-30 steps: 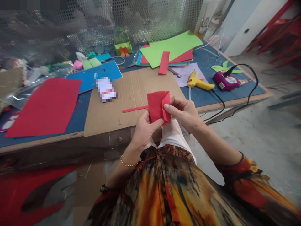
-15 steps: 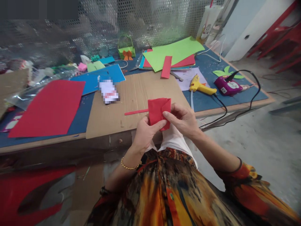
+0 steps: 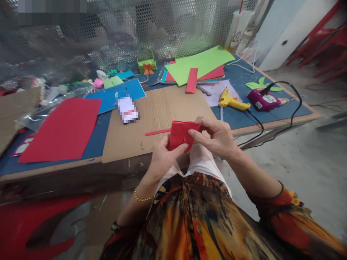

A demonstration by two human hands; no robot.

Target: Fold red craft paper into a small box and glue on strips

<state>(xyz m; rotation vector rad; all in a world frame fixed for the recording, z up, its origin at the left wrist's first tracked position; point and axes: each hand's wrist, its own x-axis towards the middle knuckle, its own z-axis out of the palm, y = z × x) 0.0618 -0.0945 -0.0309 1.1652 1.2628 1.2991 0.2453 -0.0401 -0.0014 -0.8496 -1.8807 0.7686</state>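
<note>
A folded red piece [image 3: 179, 134] is held up in front of my lap, just off the near edge of the cardboard sheet [image 3: 159, 106]. My left hand [image 3: 166, 155] grips its lower left part, thumb across the front and fingers behind. My right hand [image 3: 214, 135] pinches its upper right edge between thumb and fingers. Beyond the piece, a thin red strip [image 3: 158, 132] lies on the cardboard. A wider red strip [image 3: 192, 80] rests at the cardboard's far edge, partly on green paper [image 3: 203, 63].
Right of the cardboard lie a yellow glue gun [image 3: 233, 100] and a purple power socket [image 3: 262, 99] with black cords. A phone [image 3: 127, 109] is on the cardboard. Red paper [image 3: 63, 130] lies left, a small green basket [image 3: 146, 64] behind, a cup [image 3: 238, 30] at back right.
The upper right part of the red piece has been drawn outward by my right hand, and its top edge now shows layers. The whole view has shifted slightly.
</note>
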